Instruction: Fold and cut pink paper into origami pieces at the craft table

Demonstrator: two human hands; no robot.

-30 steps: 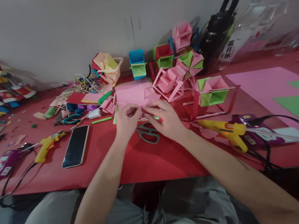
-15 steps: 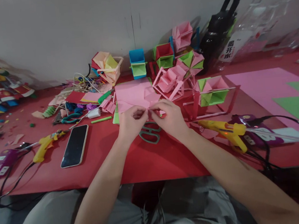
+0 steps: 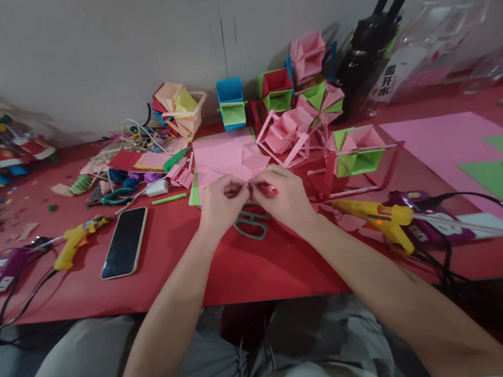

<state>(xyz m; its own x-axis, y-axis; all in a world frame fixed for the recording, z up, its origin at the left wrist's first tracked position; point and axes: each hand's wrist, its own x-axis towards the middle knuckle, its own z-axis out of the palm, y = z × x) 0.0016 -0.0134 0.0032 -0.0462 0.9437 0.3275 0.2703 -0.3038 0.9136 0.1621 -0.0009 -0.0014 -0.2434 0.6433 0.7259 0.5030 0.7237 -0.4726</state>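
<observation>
My left hand and my right hand meet over the middle of the red table, thumbs and forefingers pinched close together. Between the fingertips is a piece of pink paper, its upper part showing beyond the hands; the fingers cover the rest. Behind it lies a larger pink sheet on top of green paper. Grey-green scissors rest just below the hands, only their handles visible.
Folded-paper models, such as a pink and green one, stand along the back. Yellow glue guns lie left and right, with cords. A phone is at left. A black bottle stands at back right.
Both hands keep their pinch on the pink paper, with only a tiny shift of the fingers. The whole view has moved slightly.
</observation>
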